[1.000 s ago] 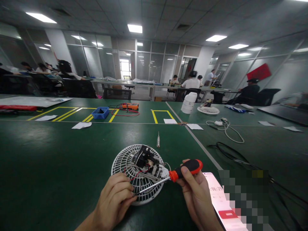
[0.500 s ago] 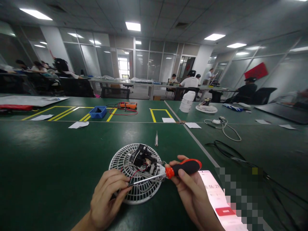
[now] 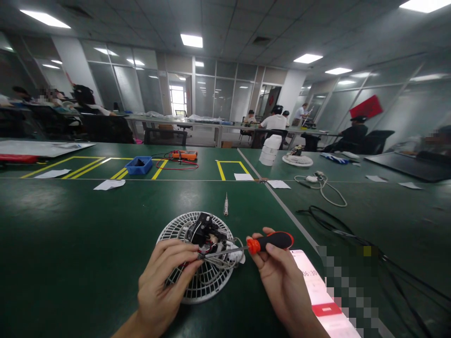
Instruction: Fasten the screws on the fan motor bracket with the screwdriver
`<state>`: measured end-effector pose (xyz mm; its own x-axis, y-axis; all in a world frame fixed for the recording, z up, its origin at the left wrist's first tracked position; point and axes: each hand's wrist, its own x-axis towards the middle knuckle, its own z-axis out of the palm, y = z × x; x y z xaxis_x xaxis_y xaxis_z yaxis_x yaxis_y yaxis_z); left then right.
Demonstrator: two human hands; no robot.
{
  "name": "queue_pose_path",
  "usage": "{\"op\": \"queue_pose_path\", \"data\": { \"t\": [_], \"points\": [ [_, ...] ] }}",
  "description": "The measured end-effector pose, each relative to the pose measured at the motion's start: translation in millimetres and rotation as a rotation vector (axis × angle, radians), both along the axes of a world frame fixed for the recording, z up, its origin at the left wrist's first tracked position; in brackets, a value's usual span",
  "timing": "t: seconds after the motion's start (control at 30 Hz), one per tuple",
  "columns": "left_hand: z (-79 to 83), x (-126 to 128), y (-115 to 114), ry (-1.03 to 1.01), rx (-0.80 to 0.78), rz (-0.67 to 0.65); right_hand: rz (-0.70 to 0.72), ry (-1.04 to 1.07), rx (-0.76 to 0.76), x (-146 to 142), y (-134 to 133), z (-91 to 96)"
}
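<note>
Room: an office with glass partitions [image 3: 225, 89] and lit ceiling panels [image 3: 191, 41]; several people [image 3: 276, 121] sit at a long bench beyond your own.
Surface: green [image 3: 77, 234], marked toward its far side with yellow tape [image 3: 232, 162].
Fan grille: white and round [image 3: 211, 284], lying flat before you, partly hidden by your left hand [image 3: 167, 277].
Motor assembly: a black housing [image 3: 203, 227] with wires and a white end part, set on the grille.
Screwdriver: red and black handle [image 3: 276, 241] to the right, its shaft slanting over the grille toward your left fingers; contact with the assembly cannot be told.
Right hand: your fingers are closed around the screwdriver's handle [image 3: 278, 267].
Left hand: your fingers are narrowed to a pinch on the screwdriver's tip; any small part there is too small to tell.
Small screwdriver: clear-handled [image 3: 226, 206], lying just beyond the grille, point away from you.
Phone: lit, pink-white screen [image 3: 326, 291], beside your right wrist.
Far left: a blue bin [image 3: 138, 166] with dark contents, near an orange multimeter [image 3: 185, 155] with red and black leads.
Far right: a white cylindrical stack [image 3: 269, 152], a second fan grille [image 3: 299, 161], a pale cord [image 3: 333, 192]; nearer, a black cable [image 3: 327, 223].
</note>
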<state>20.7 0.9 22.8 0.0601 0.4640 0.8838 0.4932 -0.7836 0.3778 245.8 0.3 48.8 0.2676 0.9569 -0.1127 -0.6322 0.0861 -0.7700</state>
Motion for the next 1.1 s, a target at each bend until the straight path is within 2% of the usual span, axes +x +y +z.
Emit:
{"op": "queue_pose_path", "data": {
  "t": [0.23,0.47,0.57,0.63,0.73,0.87,1.1],
  "points": [
    [-8.7,-2,-2,0.020,0.026,0.010,0.019,-0.002,-0.021,0,-1,-4.9],
    [-12.7,3,1,0.063,0.067,-0.023,0.037,0.007,-0.038,0,3,-1.7],
    [-16.6,2,3,0.029,0.063,0.022,-0.009,0.031,-0.072,4,5,-0.8],
    [-20.0,3,4,0.031,0.011,0.088,-0.070,0.054,-0.095,9,8,-0.2],
    [-26.4,6,6,0.072,-0.175,0.202,-0.166,0.093,-0.138,16,11,1.6],
    [-34.2,10,7,0.153,-0.397,0.223,-0.209,0.119,-0.180,16,13,4.3],
    [-34.0,-4,5,0.109,-0.425,0.222,-0.241,0.108,-0.178,12,12,4.8]
  ]
}}
